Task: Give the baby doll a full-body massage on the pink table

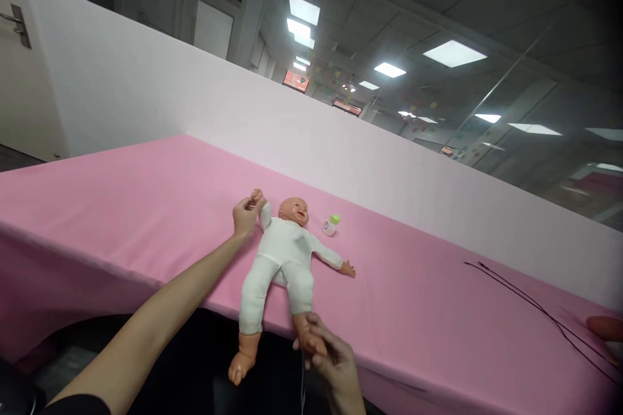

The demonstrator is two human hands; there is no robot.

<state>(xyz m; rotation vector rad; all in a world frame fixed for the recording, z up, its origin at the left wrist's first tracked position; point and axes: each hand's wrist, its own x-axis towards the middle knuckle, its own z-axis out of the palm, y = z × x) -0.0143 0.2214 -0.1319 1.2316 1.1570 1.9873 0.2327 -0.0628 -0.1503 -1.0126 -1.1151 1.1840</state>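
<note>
**Two hands gripping a doll at the table's edge**

The right hand (331, 353) is lying nearest the camera, its fingers closing around one foot of the doll (281, 266) just past the table's near edge. The left hand (244, 215) is reaching further in and pinching the doll's raised hand beside its head. Both hands are gripping; neither is open.

The doll is lying on its back on the pink tablecloth (146, 207), head pointing toward the far wall, and both its lower legs are hanging over the near edge, where the cloth is draping down. Its other foot is dangling free and its other arm is stretching out flat on the cloth.

Room for moving is lying open on the cloth to the left of the doll and on the stretch between the doll and the cord to its right. Behind the doll the table is butting against a white partition (195, 97).

Counted: one doll, one small bottle (331, 224) with a green cap standing near the doll's head, one thin black cord (535, 305) trailing across the cloth well to the right.

The surface is showing smooth and pink. Above the partition, glass is reflecting ceiling light panels, and a door with a handle (18, 24) is standing at the far left.
</note>
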